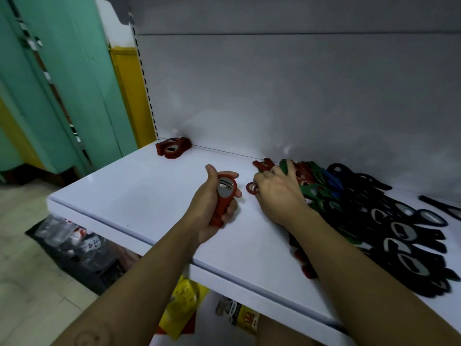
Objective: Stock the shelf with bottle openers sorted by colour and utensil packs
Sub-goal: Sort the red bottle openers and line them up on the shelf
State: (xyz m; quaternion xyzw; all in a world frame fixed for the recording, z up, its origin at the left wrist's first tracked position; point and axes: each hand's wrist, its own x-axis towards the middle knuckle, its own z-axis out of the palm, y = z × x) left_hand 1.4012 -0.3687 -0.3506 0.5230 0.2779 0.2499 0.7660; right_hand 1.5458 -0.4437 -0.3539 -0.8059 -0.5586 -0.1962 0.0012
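Left hand [214, 203]: fingers and thumb wrapped tight round a small stack of red plastic bottle openers with steel inserts [224, 196], held just left of the mixed heap of red, green, blue and black openers [349, 208].

Right hand [277, 193]: fingers spread and bent down onto the left edge of the heap, tips buried among red and green pieces. Cannot tell whether pinching anything.

One loose red ring-ended opener [252, 188]: touching the heap's left fringe, by the right thumb.

Sorted stack of red openers [173, 148]: well left of the heap, against the back panel on the white shelf board [139, 193].

No utensil packs identifiable beside the heap.

Risks, as judged:
- Dragging a red piece out of interlocked handles likely to pull green neighbours along and mix colours.
- Adding to an already full left grip likely to fan the stack and drop pieces.
- Forearm resting across the heap's front edge; sweeping it could push openers off the board.
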